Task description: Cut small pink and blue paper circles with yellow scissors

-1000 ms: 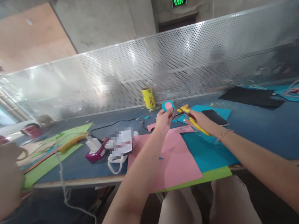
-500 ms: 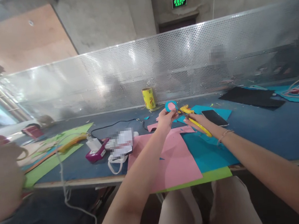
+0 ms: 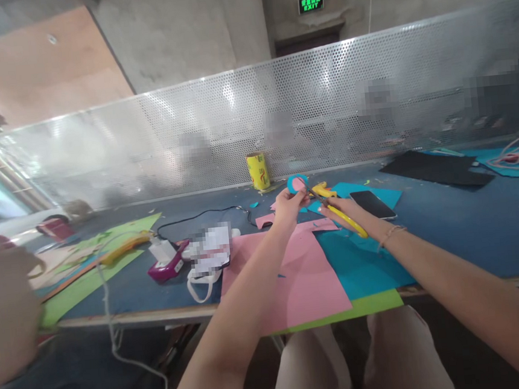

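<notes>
My left hand (image 3: 290, 203) pinches a small rounded paper piece (image 3: 297, 184), blue with a pink middle, raised above the table. Around the handles of yellow scissors (image 3: 348, 220) my right hand (image 3: 343, 210) is closed. Their blades reach to the right edge of the paper piece; how far apart the blades are, I cannot make out. Under my forearms lie a large pink sheet (image 3: 307, 281), a blue sheet (image 3: 365, 264) and a green sheet (image 3: 364, 304) at the table edge. A dark phone (image 3: 373, 204) lies just beyond my right wrist.
A yellow roll (image 3: 258, 171) stands upright near the perforated metal screen (image 3: 216, 119). To the left are a purple power strip (image 3: 168, 266) with a white plug and a cable. Black paper (image 3: 434, 170) lies at right. A person's arm (image 3: 8, 307) shows at far left.
The paper piece has shifted very slightly at the scissor blades. Both hands stay almost in place, with the same holds.
</notes>
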A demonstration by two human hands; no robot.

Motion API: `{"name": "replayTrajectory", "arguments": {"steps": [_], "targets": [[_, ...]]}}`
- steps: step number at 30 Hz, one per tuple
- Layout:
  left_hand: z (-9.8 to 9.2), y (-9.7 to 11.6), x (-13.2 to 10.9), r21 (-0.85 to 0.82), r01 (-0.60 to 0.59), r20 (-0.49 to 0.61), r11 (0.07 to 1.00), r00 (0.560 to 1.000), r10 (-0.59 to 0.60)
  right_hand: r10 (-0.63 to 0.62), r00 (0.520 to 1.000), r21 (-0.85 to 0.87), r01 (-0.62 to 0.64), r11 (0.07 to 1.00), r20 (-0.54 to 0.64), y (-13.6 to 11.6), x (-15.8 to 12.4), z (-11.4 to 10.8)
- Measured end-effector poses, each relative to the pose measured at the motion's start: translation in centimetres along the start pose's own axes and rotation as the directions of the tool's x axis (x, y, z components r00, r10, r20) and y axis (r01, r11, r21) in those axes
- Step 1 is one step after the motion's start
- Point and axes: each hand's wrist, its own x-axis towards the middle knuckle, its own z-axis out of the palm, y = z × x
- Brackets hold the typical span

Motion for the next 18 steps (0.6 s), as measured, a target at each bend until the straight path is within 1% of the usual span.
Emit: {"name": "replayTrajectory", "arguments": {"steps": [5, 10, 18], "targets": [[-0.01, 0.04, -0.05, 0.000, -0.006, 0.004, 1.000, 1.000, 0.006, -0.023, 0.999, -0.009, 0.023, 1.000, -0.030, 0.39, 0.12, 0.19], [0.12, 0.24, -0.19, -0.007, 0.007, -0.007, 1.000, 1.000, -0.007, -0.023, 1.000, -0.008, 0.023, 1.000, -0.017, 0.53, 0.15, 0.19], [0.25, 0.51, -0.42, -0.009, 0.035, -0.015, 0.999, 0.999, -0.035, -0.036, 0.997, -0.002, 0.036, 0.999, -0.072, 1.02, 0.27, 0.71]]}}
